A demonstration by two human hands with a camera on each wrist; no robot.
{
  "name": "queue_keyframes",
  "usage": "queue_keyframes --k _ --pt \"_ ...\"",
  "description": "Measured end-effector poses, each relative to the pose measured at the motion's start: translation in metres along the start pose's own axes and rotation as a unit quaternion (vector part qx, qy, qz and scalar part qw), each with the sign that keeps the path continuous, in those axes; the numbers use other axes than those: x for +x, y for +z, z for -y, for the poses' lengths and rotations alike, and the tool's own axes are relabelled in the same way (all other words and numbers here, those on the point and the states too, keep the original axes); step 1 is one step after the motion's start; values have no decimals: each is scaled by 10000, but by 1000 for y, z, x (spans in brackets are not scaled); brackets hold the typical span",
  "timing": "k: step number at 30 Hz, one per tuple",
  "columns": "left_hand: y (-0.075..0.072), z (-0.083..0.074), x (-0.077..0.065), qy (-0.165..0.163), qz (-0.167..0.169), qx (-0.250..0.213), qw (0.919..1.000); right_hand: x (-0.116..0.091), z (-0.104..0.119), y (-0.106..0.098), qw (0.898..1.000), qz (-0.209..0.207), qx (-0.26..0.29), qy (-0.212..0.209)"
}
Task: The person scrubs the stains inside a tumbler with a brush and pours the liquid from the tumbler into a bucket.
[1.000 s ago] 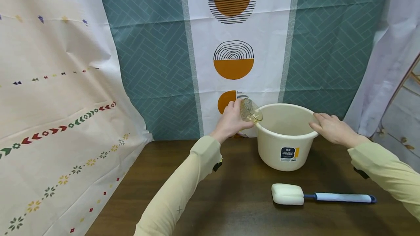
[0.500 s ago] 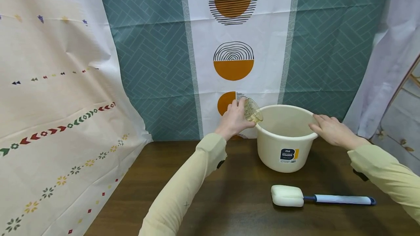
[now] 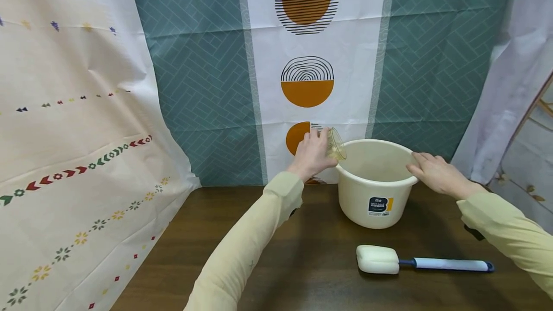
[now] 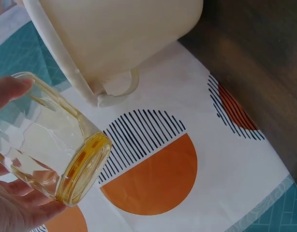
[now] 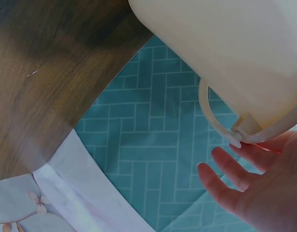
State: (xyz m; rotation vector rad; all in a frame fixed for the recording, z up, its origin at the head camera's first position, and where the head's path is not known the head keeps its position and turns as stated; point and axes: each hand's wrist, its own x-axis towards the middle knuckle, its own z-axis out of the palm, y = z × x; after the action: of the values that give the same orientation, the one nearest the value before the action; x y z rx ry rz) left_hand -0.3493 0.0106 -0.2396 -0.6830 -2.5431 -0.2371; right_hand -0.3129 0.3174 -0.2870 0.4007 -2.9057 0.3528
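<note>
My left hand (image 3: 312,155) grips a clear, amber-tinted drinking glass (image 3: 336,144) by its side, just left of the bucket's rim. In the left wrist view the glass (image 4: 47,145) is tilted, its thick base toward the camera; whether it holds liquid, I cannot tell. The cream plastic bucket (image 3: 358,196) stands upright with a label on its front. Resting at the bucket's right rim is my right hand (image 3: 438,174). Its fingers (image 5: 226,188) are loosely extended beside the bucket's handle (image 5: 209,111) in the right wrist view. The bucket's bottom inside is hidden.
A sponge brush (image 3: 378,259) with a light blue handle lies on the dark wooden table (image 3: 259,234) in front of the bucket. Behind hangs a green and white patterned cloth (image 3: 198,90). A cream cloth (image 3: 86,157) drapes over the left side.
My left hand has shifted slightly right, and the glass in it has tipped further toward the bucket. The right hand stays at the rim.
</note>
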Motion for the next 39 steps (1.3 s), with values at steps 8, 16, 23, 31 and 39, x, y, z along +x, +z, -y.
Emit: queue_keyframes --k 8,16,23,31,39 --pt "2 -3 9 36 164 231 9996 1 0 0 10000 7 -33 25" --pt "5 -9 16 217 177 652 9975 -1 1 1 10000 18 -34 44" --pt "8 -13 19 437 159 980 9941 0 1 1 10000 20 -15 36" --pt "9 -16 19 859 -33 1650 9825 -1 2 -1 10000 23 3 24" --pt "10 -18 18 1482 -414 2215 9629 0 2 -1 10000 9 -67 42"
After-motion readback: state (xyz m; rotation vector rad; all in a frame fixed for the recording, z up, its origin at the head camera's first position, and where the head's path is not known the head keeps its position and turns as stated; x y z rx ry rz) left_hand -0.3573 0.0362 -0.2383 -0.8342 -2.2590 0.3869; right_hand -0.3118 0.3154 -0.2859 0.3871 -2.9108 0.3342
